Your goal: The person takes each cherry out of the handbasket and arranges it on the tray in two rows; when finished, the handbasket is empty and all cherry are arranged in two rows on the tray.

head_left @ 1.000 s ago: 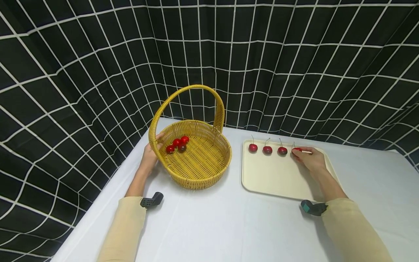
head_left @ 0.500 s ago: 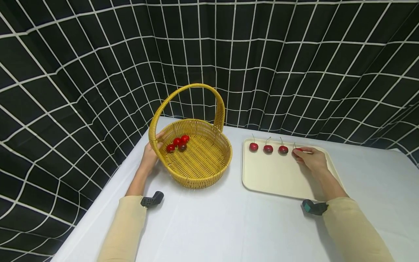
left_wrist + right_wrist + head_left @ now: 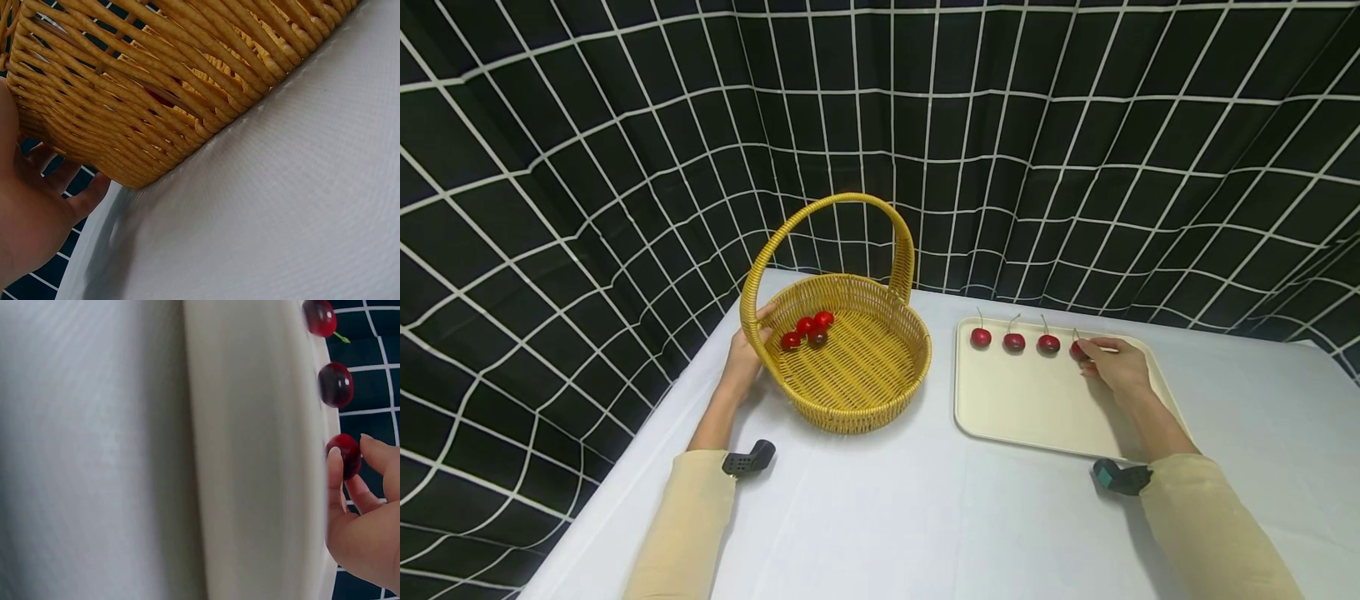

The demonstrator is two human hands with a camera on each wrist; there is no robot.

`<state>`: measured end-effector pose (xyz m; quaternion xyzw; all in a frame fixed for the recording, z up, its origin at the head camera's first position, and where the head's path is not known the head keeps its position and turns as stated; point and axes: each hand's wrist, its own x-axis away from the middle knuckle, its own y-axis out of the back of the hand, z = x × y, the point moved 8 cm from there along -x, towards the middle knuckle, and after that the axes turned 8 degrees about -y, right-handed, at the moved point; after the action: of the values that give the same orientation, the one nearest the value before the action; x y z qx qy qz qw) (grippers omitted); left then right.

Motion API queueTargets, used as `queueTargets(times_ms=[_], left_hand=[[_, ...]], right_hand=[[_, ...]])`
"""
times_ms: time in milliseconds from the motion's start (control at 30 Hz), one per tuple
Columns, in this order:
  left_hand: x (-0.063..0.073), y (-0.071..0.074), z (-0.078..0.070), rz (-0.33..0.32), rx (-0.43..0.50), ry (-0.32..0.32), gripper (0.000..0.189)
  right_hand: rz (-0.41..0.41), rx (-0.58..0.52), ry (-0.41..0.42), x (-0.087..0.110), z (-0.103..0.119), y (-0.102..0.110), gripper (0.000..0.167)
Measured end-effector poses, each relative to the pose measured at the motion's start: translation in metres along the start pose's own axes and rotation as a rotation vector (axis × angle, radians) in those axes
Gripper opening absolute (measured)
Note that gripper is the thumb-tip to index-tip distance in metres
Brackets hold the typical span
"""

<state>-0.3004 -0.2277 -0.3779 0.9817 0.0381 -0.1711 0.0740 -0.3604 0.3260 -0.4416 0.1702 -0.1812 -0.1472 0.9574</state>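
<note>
A yellow wicker basket (image 3: 850, 421) with a tall handle stands left of centre, several cherries (image 3: 805, 325) lying at its left inside. My left hand (image 3: 743, 362) holds the basket's left side by the handle's foot; in the left wrist view its fingers (image 3: 90, 197) curve against the outer weave. On the right lies a cream tray (image 3: 1030, 408) with a row of stemmed cherries (image 3: 1014, 342) along its far edge. At the row's right end my right hand (image 3: 1116, 367) pinches a dark red cherry (image 3: 345, 453) between thumb and fingers, its stem pointing away.
A white cloth (image 3: 880, 517) covers the table. Behind it and on the left hangs a black curtain (image 3: 850, 100) with a white grid. Dark wrist devices (image 3: 748, 458) sit at both cuffs.
The cherry at my right fingers has shifted slightly nearer me and shows more of itself. My right hand has moved very slightly right. The left hand and basket stay put.
</note>
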Motion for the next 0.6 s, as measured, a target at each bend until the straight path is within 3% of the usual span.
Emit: queueTargets(times_ms=[600], left_hand=[[0.0005,-0.0003,0.0008,0.003,0.002,0.001,0.046]], right_hand=[[-0.018,-0.100,-0.045,0.0035,-0.0040,0.0011,0.054]])
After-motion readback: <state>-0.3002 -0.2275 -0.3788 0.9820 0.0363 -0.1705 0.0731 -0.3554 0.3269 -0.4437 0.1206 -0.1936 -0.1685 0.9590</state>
